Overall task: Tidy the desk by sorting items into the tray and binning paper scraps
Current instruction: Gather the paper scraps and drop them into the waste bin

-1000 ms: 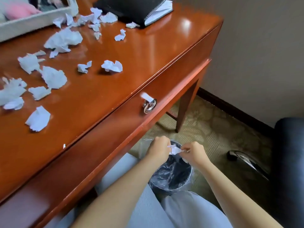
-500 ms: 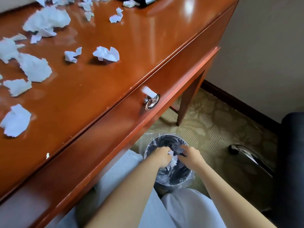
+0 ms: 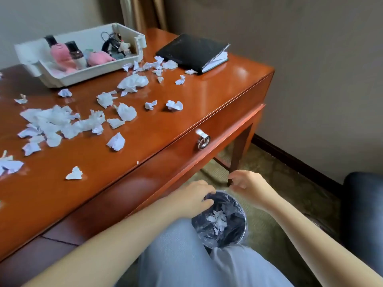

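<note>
A small bin point(image 3: 238, 239) lined with clear plastic stands on the floor under the desk's front edge, with white paper scraps point(image 3: 217, 221) lying inside. My left hand point(image 3: 189, 198) hovers over the bin's near-left rim, fingers loosely curled and holding nothing. My right hand point(image 3: 247, 186) is just above the bin's far rim, fingers apart and empty. Several crumpled paper scraps point(image 3: 62, 123) are scattered over the wooden desk point(image 3: 165, 125). A beige tray point(image 3: 87, 75) at the back left holds pink toys, small bottles and a cable.
A black notebook point(image 3: 192, 51) lies at the desk's back right corner. The drawer has a metal ring pull point(image 3: 203, 141). A desk leg point(image 3: 238, 158) stands just behind my right hand. A dark chair point(image 3: 362, 214) is at the right. My grey-trousered knees sit beside the bin.
Both hands held a paper scrap over the bin, then lowered into it; now the scrap lies in the bin and both hands have lifted out empty. The view has tilted up onto the desk.
</note>
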Motion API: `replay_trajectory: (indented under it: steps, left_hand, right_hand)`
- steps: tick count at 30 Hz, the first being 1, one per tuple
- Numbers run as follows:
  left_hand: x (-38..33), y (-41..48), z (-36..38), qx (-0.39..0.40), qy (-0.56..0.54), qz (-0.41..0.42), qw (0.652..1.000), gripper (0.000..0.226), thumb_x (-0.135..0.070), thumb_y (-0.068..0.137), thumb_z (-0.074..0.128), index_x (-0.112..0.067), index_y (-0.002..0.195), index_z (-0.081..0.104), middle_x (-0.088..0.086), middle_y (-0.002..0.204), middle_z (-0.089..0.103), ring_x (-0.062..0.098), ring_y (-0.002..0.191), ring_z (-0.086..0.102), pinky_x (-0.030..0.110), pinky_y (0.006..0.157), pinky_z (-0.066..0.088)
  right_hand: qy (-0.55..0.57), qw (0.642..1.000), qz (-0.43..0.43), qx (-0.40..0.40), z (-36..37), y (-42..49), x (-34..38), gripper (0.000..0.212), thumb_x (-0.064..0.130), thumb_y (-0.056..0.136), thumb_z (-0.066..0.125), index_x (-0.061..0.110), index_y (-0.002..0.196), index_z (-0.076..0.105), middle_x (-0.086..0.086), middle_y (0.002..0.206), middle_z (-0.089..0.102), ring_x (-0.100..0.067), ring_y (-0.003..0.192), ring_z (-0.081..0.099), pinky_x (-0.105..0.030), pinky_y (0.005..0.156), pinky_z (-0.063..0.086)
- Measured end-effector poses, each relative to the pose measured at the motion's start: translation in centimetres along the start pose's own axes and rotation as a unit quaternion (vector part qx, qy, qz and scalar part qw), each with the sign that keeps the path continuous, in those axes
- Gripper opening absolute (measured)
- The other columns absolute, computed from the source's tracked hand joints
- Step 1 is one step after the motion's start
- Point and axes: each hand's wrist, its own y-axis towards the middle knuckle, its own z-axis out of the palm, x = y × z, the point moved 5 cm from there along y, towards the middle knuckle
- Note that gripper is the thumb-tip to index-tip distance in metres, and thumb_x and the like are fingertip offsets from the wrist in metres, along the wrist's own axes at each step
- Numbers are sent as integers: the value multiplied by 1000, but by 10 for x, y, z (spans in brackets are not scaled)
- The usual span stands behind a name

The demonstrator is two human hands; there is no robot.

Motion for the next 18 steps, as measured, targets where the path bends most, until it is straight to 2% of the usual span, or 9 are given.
replay_trajectory:
  steps: [5,11,15,18]
  left_hand:
    - [-33,-58,-55,-66,17,51,996,39,-30,96,47,-21,134,50,-3,138,47,13,126,46,37,108,38]
    - [-54,-127,-113,-183,83,76,977,37,-28,99,43,-24,135,48,-11,139,45,5,127,41,31,110,38]
    - [-32,-154,-140,-261,91,41,960,33,-27,98,46,-25,131,51,-11,137,44,8,130,38,30,112,32]
    - [3,-166,-151,-338,68,-42,938,33,-28,96,50,-25,129,52,-8,142,39,13,135,32,33,113,28]
  right_hand:
    - [-10,995,-94,-42,-47,-25,63,26,18,89,59,17,115,63,0,114,66,-14,93,64,-31,86,55]
    - [-18,979,-189,-79,-87,-46,129,29,14,90,59,18,118,62,2,111,67,-7,87,60,-6,68,44]
    - [-13,972,-220,-82,-95,-50,160,30,15,90,58,15,120,61,0,116,65,-12,95,62,-18,79,50]
    - [-29,968,-238,-80,-93,-44,178,32,20,90,58,17,122,59,0,118,60,-12,95,56,-21,83,46]
